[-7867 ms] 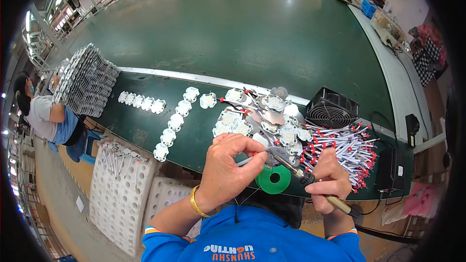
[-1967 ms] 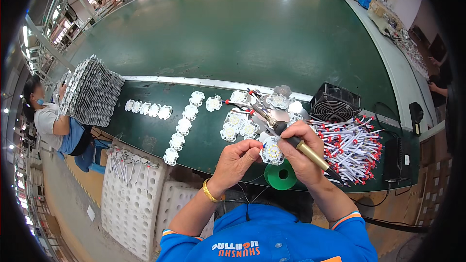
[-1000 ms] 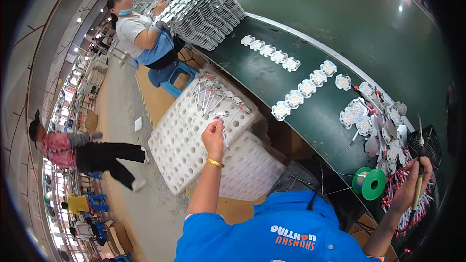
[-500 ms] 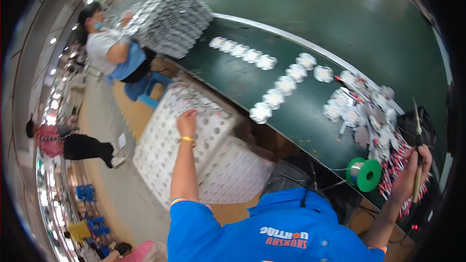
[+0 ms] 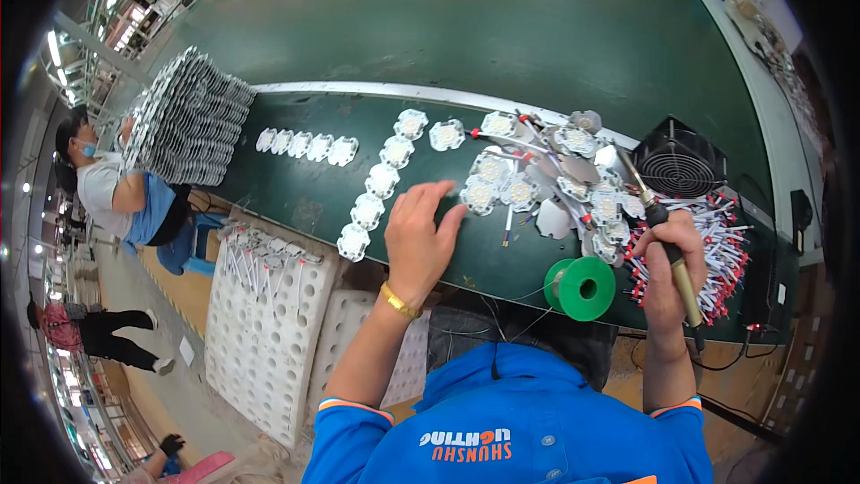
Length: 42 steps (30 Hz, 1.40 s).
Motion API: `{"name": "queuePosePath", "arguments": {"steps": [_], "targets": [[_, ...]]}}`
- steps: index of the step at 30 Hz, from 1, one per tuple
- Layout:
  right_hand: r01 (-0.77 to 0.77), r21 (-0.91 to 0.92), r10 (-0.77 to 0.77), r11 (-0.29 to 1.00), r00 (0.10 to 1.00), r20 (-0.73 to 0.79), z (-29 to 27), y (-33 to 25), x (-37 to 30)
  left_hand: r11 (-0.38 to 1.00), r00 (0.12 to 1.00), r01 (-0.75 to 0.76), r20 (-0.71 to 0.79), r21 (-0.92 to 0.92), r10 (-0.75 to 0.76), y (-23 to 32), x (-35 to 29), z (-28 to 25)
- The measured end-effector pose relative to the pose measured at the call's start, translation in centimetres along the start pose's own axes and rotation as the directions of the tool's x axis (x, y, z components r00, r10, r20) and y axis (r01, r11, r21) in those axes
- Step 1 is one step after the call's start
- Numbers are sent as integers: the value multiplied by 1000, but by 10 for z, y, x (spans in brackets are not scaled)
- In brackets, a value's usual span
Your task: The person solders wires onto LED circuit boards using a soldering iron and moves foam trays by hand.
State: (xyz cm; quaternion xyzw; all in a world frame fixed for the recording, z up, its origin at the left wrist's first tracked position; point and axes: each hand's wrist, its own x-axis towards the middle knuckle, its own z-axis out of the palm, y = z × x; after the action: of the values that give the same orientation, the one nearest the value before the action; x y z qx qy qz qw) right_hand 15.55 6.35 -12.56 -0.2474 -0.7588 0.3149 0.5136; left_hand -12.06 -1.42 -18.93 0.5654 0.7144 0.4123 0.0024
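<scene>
My right hand (image 5: 663,291) is wrapped round a soldering iron (image 5: 688,294), its tip pointing up and away beside the pile of boards. My left hand (image 5: 423,237) hangs over the green bench with thumb and fingers apart, holding nothing. Just left of it runs a slanting line of white LED boards (image 5: 382,181). One more LED board (image 5: 446,134) lies alone beyond the fingertips. A loose heap of boards (image 5: 573,166), some with wires attached, spreads between my hands. Nearer me stands a green spool of solder wire (image 5: 587,289).
Beside my right hand lie many red-and-white wire leads (image 5: 712,260), with a black fan (image 5: 679,161) behind. A second row of boards (image 5: 307,145) leads toward a tall stack of silver plates (image 5: 193,121). A white foam tray (image 5: 269,323) holds wired boards. A co-worker (image 5: 116,188) sits far left.
My left hand has moved from over the foam tray to above the bench near the boards. The soldering iron has come inward toward the heap. The whole view has turned rightward.
</scene>
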Motion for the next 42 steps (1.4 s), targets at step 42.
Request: {"name": "queuePosePath", "arguments": {"steps": [42], "targets": [[54,-100,-55,994,998,-10,11,29,3,998,982,-25,190,61,13,51,5,43]]}}
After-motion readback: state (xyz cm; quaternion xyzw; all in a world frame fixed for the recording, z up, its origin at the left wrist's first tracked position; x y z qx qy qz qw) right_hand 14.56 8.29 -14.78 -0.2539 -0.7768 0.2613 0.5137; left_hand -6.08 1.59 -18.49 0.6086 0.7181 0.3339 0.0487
